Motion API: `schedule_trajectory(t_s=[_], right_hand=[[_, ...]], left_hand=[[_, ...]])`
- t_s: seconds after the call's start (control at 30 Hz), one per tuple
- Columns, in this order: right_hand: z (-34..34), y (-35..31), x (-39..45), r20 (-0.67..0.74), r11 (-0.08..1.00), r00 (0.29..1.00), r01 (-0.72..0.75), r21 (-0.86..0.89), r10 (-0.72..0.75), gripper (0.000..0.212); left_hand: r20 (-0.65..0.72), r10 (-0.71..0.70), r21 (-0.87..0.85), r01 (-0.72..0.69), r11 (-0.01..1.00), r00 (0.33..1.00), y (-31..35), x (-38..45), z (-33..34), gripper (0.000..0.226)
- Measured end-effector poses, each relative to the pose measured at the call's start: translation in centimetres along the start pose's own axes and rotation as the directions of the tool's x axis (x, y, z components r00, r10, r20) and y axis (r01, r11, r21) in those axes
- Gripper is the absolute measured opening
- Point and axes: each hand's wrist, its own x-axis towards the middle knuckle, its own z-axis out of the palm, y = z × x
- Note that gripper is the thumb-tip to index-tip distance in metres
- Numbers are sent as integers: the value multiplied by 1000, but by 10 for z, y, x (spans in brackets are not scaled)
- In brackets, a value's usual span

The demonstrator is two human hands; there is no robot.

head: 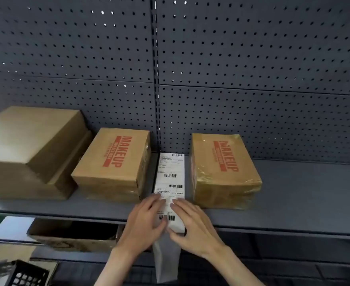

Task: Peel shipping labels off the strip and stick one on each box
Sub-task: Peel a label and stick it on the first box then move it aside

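Fingers (155, 200) on both hands are spread out pretty flat, pressing down on the label strip (171, 176), not curled round anything. Left hand (147, 219) covers the strip's left edge, right hand (192, 221) sits on its right edge, thumbs near the front lip of the grey shelf (293, 193).

The strip lies lengthwise on the shelf between two cardboard boxes, with its blank tail (166, 261) hanging off the front edge. It has several barcodes plus small print, too tiny to read.

The left box (116, 162) and the right box (225, 170) both say "MAKEUP" in red on top; the smaller line under it is unreadable. The right one is wrapped in shiny clear tape. Further left is a bigger plain box (31, 145). Pegboard (252, 79) behind.
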Motion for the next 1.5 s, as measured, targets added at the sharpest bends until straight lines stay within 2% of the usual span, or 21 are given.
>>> schedule_trajectory(t_s=[0.23, 0.37, 0.53, 0.63, 0.7, 0.77, 0.9, 1.0, 1.1, 1.23, 1.4, 1.5], right_hand=[[5, 6, 0, 92, 992, 990, 109, -60, -104, 52], [2, 7, 0, 130, 995, 987, 96, -29, -92, 48], [-1, 1, 0, -10, 986, 987, 158, -56, -159, 38], [-14, -3, 4, -115, 989, 983, 143, -27, -145, 35], [-26, -6, 6, -180, 988, 972, 154, -6, -152, 35], [-38, -8, 9, -239, 986, 958, 166, -3, -162, 36], [-65, -13, 17, -300, 981, 935, 193, -7, -187, 36], [-82, -19, 19, -297, 977, 932, 210, -23, -207, 37], [-94, -23, 20, -292, 975, 933, 221, 0, -212, 35], [-108, -37, 22, -377, 954, 903, 273, 126, -209, 23], [-118, -47, 31, -356, 936, 896, 328, 129, -266, 16], [-124, -44, 34, -332, 936, 894, 343, 77, -300, 17]], left_hand=[[-3, 1, 25, -1, 1000, 1000, -7, 0, 9, 47], [13, -32, -26, 32, 999, 999, -7, 1, 5, 49], [-22, -144, -267, 133, 954, 989, -1, 3, -9, 43], [-106, -177, -425, 116, 897, 978, 9, 4, -25, 35], [-158, -254, -552, 128, 824, 954, 19, 2, -37, 30], [-135, -327, -664, 159, 731, 935, 28, 2, -46, 34], [-37, -265, -792, 133, 595, 963, 40, 9, -59, 35], [-41, -208, -855, 73, 513, 977, 50, 15, -67, 34], [-90, -199, -860, 25, 510, 976, 55, 21, -69, 42], [-137, -184, -839, -15, 545, 973, 63, 25, -71, 56], [-170, -100, -796, -77, 600, 980, 77, 24, -79, 25], [-175, -82, -767, -84, 636, 981, 82, 24, -79, 29]])
